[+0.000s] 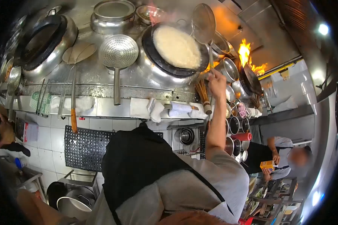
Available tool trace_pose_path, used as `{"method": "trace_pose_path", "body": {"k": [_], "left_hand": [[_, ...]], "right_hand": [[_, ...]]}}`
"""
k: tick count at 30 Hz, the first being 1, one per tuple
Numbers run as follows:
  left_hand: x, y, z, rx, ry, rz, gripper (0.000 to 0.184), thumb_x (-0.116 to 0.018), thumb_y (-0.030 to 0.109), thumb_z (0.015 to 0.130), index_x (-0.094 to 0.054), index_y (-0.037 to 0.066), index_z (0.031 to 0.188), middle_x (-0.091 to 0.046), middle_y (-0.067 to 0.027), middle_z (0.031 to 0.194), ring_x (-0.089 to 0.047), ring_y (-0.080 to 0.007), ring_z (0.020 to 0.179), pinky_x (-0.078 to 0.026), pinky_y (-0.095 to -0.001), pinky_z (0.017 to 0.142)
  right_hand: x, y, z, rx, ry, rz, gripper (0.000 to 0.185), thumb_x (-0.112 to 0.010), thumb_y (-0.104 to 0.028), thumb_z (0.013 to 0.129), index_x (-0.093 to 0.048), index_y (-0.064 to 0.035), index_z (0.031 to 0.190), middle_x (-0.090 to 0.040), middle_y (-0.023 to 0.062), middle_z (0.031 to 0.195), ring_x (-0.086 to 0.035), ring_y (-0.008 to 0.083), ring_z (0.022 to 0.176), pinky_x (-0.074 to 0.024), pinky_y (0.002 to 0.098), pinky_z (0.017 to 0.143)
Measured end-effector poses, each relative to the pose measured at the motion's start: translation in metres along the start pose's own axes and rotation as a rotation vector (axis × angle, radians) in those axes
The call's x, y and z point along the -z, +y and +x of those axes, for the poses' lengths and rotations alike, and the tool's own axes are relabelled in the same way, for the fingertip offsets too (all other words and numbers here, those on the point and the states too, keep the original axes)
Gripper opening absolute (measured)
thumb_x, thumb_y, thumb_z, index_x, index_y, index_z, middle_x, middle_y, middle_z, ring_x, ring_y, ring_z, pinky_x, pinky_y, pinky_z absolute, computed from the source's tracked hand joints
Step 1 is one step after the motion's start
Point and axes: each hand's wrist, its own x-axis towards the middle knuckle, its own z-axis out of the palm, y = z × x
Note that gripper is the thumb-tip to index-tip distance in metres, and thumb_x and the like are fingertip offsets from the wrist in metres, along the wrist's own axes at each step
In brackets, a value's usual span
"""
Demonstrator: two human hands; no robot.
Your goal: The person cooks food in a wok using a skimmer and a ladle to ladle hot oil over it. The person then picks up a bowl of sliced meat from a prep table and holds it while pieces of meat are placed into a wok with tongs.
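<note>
My right hand (216, 83) is wrapped round the handle of a round, long-handled strainer (204, 23), reaching out over the right side of the stove. The strainer's head is raised beside the far right rim of a wok full of pale, frothing liquid (176, 47). A bamboo wok brush (202, 93) stands just left of my right wrist. At the lower left only part of my left arm (35, 206) shows; my left hand is out of view.
A perforated skimmer (118, 52) and a ladle with a wooden handle (74, 108) lie across the stove's front. Flames (246, 52) rise around a dark wok (251, 78) at right. A co-worker (281, 153) there holds an orange box (267, 164). Folded cloths (139, 108) line the ledge.
</note>
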Motion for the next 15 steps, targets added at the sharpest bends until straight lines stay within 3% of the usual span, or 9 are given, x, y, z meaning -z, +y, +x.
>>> {"method": "trace_pose_path", "body": {"k": [3,4,6,8,12,13,15], "left_hand": [[-0.005,-0.001,-0.005,0.010,0.015,-0.017,0.041,-0.048,0.026,0.088,-0.051,-0.003,0.116,-0.049,-0.0206,0.121,-0.050,-0.0327,0.109,-0.037,-0.0507,0.097],[-0.004,-0.001,-0.004,0.006,0.017,-0.012,0.041,-0.048,0.026,0.088,-0.051,-0.003,0.117,-0.049,-0.0207,0.122,-0.050,-0.0328,0.110,-0.037,-0.0507,0.097],[0.000,0.001,-0.001,-0.001,0.014,-0.011,0.042,-0.048,0.027,0.088,-0.051,-0.003,0.117,-0.049,-0.0210,0.122,-0.050,-0.0330,0.110,-0.037,-0.0507,0.097],[0.002,0.002,0.003,-0.008,0.004,-0.002,0.042,-0.048,0.027,0.088,-0.051,-0.003,0.118,-0.049,-0.0213,0.123,-0.050,-0.0332,0.111,-0.037,-0.0507,0.098],[-0.005,-0.001,0.002,0.000,0.004,-0.018,0.043,-0.048,0.028,0.089,-0.051,-0.003,0.119,-0.049,-0.0218,0.125,-0.050,-0.0337,0.113,-0.037,-0.0508,0.099],[-0.007,-0.002,0.002,-0.003,0.002,-0.023,0.044,-0.048,0.028,0.089,-0.051,-0.003,0.120,-0.049,-0.0220,0.125,-0.050,-0.0338,0.113,-0.037,-0.0508,0.099],[-0.009,-0.002,0.005,-0.004,-0.007,-0.026,0.044,-0.048,0.028,0.089,-0.051,-0.003,0.120,-0.049,-0.0223,0.126,-0.050,-0.0340,0.114,-0.036,-0.0508,0.100]], "right_hand": [[-0.012,0.006,0.007,-0.141,-0.108,0.205,0.023,-0.053,-0.006,0.091,-0.063,0.0065,0.107,-0.056,0.0017,0.065,-0.040,0.0074,0.037,-0.0302,0.0249,0.032],[-0.005,0.014,0.004,-0.144,-0.106,0.210,0.023,-0.053,-0.006,0.091,-0.063,0.0065,0.107,-0.056,0.0017,0.065,-0.040,0.0074,0.037,-0.0302,0.0249,0.032],[0.011,0.034,0.000,-0.282,-0.373,0.123,0.018,-0.054,-0.007,0.092,-0.064,0.0032,0.102,-0.053,0.0004,0.061,-0.039,0.0068,0.036,-0.0285,0.0244,0.032],[0.019,0.005,-0.033,-0.249,-0.312,0.066,0.014,-0.055,-0.007,0.092,-0.064,0.0019,0.098,-0.052,0.0000,0.059,-0.039,0.0058,0.036,-0.0285,0.0233,0.032],[0.026,0.001,-0.046,-0.155,-0.113,0.070,0.026,-0.055,-0.008,0.091,-0.062,0.0033,0.114,-0.054,-0.0006,0.061,-0.039,0.0042,0.038,-0.0300,0.0230,0.033],[0.023,-0.011,-0.043,-0.162,-0.108,0.021,0.035,-0.056,-0.008,0.091,-0.057,0.0029,0.124,-0.053,-0.0014,0.060,-0.039,0.0045,0.039,-0.0293,0.0230,0.033],[0.010,-0.007,-0.029,-0.186,-0.143,0.105,0.036,-0.057,-0.007,0.091,-0.056,0.0040,0.124,-0.052,-0.0013,0.060,-0.039,0.0049,0.038,-0.0290,0.0230,0.033]]}}
